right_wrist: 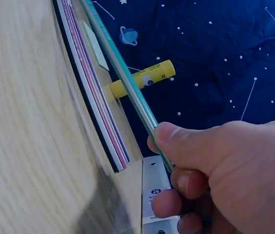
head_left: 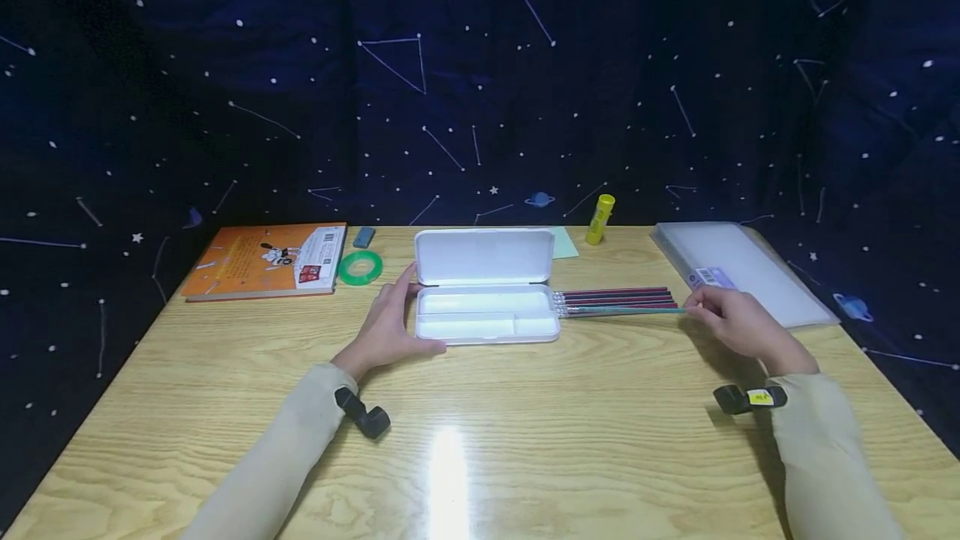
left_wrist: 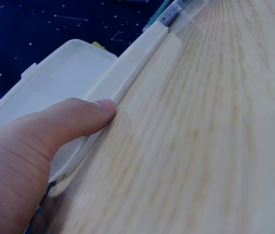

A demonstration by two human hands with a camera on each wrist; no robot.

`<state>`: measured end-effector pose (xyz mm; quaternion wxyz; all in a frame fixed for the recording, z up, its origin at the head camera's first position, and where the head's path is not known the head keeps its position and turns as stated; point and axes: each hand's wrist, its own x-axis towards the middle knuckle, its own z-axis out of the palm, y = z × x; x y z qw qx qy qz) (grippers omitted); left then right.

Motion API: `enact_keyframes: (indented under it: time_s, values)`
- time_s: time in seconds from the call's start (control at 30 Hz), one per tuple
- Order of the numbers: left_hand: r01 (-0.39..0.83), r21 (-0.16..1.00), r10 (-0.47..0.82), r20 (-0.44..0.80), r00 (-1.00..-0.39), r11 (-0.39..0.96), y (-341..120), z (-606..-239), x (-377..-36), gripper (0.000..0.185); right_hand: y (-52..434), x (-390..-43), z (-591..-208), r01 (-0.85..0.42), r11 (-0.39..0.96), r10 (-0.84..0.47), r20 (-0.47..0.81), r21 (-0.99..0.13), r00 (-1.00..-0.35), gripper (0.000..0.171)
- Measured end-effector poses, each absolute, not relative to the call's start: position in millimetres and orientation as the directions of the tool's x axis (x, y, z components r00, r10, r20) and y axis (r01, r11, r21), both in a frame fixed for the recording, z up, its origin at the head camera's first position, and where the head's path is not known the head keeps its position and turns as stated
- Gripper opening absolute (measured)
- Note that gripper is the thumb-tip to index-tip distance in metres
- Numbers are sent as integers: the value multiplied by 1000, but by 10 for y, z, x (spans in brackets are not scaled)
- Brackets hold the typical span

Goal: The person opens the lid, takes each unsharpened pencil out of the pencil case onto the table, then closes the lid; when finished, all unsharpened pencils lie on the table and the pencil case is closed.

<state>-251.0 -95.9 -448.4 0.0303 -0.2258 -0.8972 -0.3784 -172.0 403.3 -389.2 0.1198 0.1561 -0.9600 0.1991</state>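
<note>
A white pencil case [head_left: 483, 258] stands with its lid raised, its compartments bare. My left hand [head_left: 386, 329] holds the case at its left end, the thumb [left_wrist: 100, 109] along the front wall and the fingers toward the hinge. Between thumb and fingertips, my right hand [head_left: 731, 323] pinches one end of a green pencil [right_wrist: 122, 73]. That pencil slants above several dark and red pencils [head_left: 618, 297], which lie side by side on the table. Their near ends sit right at the right edge of the case.
Left of the case lie an orange book [head_left: 240, 265], a green tape roll [head_left: 345, 267] and a blue-grey eraser [head_left: 363, 237]. Behind are a pale green paper [head_left: 564, 243] and an upright yellow glue stick [head_left: 600, 219]. Beyond my right hand lies a clear plastic folder [head_left: 750, 265].
</note>
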Motion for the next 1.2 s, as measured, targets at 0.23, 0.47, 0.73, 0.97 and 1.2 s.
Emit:
enact_keyframes:
  time_s: [0.23,0.47,0.73,0.97,1.2]
  values:
    - [429,663,385,224,-895,613,-968,-4477,-2510,132,3965,-1751,-3952,-346,854,-261,255,-388,-931,4]
    - [424,665,384,216,-898,615,-962,-4471,-2508,132,3924,-1792,-4022,-331,873,-249,257,-359,-934,5]
    - [427,666,385,220,-896,612,-959,-4470,-2504,132,3893,-1817,-4092,-275,890,-194,244,-362,-950,14]
    - [421,675,384,216,-898,606,-951,-4462,-2495,132,3841,-1872,-4176,-346,864,-243,298,-366,-923,14]
    - [418,673,380,214,-900,611,-953,-4460,-2492,132,3629,-1949,-4146,-339,863,-255,256,-375,-932,13]
